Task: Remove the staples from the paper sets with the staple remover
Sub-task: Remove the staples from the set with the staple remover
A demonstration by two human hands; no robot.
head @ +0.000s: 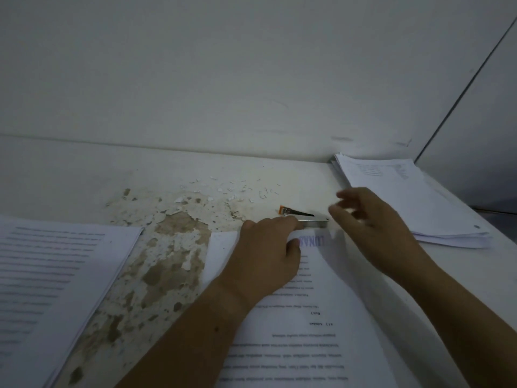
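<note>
A person's left hand (265, 253) lies on the top of the middle paper set (307, 317). Its fingers (279, 221) are stretched forward and nearly straight, and the thumb (293, 243) is pressed to the sheet beside a purple stamp. The metal staple remover (310, 221), orange at its far end, lies on the worn table (173, 233) right at the forefinger's tip, just past the paper's top edge. Whether that finger touches it cannot be told.

The right hand (375, 228) hovers to the right of the tool, blurred, with fingers loosely spread and nothing visible in them. Spent staples (263, 193) and paper scraps are scattered beyond the left fingertips. There are 2 more stacks, 1 out past the left wrist (56, 275) and 1 beyond the right fingers (405, 197).

The likeliest slip is a quick right hand nudging the remover away from both sets of fingertips and into the scraps. A sheet bowing up under the right palm could also tear at its fastened corner if it is pulled before the staple is out. The loose staples could prick a fingertip or slide under the pages.
</note>
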